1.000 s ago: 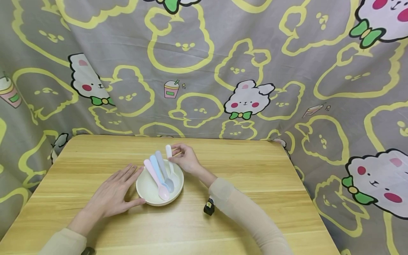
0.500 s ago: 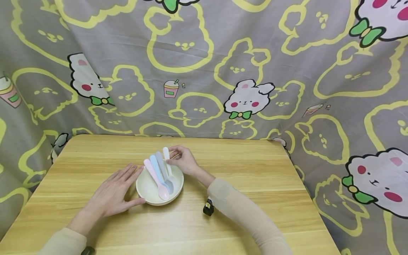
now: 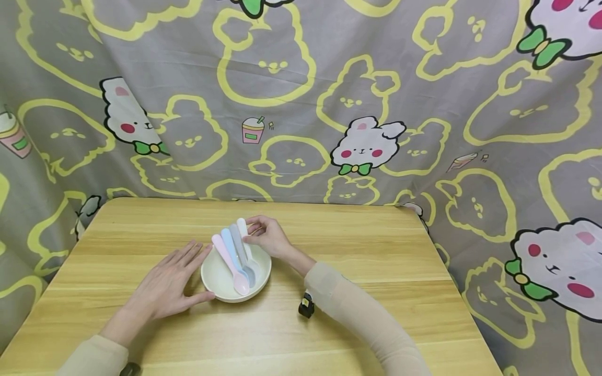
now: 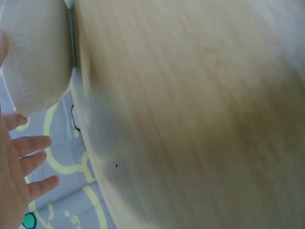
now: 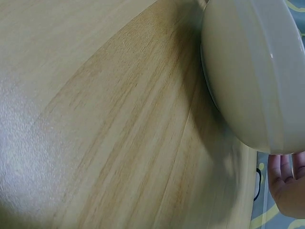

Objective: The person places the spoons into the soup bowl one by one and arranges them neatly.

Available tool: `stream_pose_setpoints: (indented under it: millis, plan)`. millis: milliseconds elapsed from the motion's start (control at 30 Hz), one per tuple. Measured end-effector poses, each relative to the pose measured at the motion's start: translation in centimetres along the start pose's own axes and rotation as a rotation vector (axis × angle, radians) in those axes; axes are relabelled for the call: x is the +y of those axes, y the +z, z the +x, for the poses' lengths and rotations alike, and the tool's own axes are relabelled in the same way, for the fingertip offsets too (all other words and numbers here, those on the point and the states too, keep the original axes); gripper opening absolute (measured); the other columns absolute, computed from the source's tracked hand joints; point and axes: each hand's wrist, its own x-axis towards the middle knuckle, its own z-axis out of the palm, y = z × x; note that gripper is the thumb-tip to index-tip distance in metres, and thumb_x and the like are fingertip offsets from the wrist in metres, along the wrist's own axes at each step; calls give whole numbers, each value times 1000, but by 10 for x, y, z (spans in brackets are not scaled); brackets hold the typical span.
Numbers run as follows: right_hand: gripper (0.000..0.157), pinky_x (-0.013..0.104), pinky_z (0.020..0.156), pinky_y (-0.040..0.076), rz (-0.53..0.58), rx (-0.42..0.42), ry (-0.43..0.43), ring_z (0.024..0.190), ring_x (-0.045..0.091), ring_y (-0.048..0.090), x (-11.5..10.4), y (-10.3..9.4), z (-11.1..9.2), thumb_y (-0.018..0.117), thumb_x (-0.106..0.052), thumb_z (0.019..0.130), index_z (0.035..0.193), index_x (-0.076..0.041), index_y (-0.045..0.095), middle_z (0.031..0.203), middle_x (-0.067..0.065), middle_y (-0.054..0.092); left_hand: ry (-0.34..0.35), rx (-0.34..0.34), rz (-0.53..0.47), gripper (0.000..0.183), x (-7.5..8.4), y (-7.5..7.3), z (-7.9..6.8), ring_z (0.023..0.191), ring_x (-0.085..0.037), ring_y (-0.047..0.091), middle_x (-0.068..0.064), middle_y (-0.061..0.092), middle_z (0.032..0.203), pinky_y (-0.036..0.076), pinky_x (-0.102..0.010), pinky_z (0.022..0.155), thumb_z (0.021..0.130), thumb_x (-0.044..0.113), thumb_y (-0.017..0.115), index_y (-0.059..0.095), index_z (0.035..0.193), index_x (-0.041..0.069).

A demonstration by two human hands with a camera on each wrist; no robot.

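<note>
A cream bowl (image 3: 215, 275) stands on the table with several spoons leaning in it, handles up over the far rim. From left to right lie a pink spoon (image 3: 241, 285), a light blue spoon (image 3: 229, 243), a grey spoon (image 3: 237, 241) and a white spoon (image 3: 242, 226). My right hand (image 3: 269, 237) pinches the white spoon's handle between thumb and fingers. On the bowl's left, my left hand (image 3: 168, 284) has its fingers spread, index finger and thumb at the rim. The left wrist view shows the bowl's side (image 4: 38, 52) beside the fingers; the spoons are hidden there.
The wooden table (image 3: 367, 245) carries the bowl near its middle. A patterned grey curtain (image 3: 291, 94) hangs behind the far edge and along both sides. A small black device (image 3: 307, 305) sits by the right sleeve.
My right hand has moved slightly left with the white spoon, bringing its handle against the grey one. The left hand and the bowl have stayed put.
</note>
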Motion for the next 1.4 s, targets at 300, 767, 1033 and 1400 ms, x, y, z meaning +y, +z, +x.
stream_pose_setpoints:
  millis: [300, 767, 1033, 1400]
  plan:
    - [40, 17, 76, 55, 8, -2, 4, 85, 8, 64, 1, -2, -1, 83, -7, 89, 127, -5, 72, 107, 15, 75, 4, 6, -1, 107, -1, 2, 0, 151, -45, 46, -25, 50, 160, 42, -62, 121, 85, 78, 69, 41, 162, 9]
    - [44, 19, 80, 56, 14, 23, -19, 90, 11, 64, -5, -24, -18, 82, -12, 90, 131, -3, 70, 108, 12, 74, 11, 23, -5, 108, 0, -3, -2, 150, -46, 46, -27, 46, 162, 44, -63, 120, 85, 76, 69, 39, 163, 8]
    - [41, 23, 86, 58, 3, 41, -83, 93, 13, 67, -5, -45, -38, 80, -12, 91, 130, -4, 70, 111, 18, 73, 4, 58, 14, 109, -1, -14, -4, 151, -45, 45, -26, 44, 164, 43, -62, 120, 84, 75, 71, 37, 163, 9]
    - [37, 22, 83, 60, -12, 111, -131, 92, 7, 66, -13, -73, -74, 80, -7, 91, 126, -1, 70, 107, 21, 72, -4, 113, 35, 114, 3, -38, -8, 159, -39, 35, -23, 36, 170, 27, -53, 134, 84, 73, 72, 25, 169, 13]
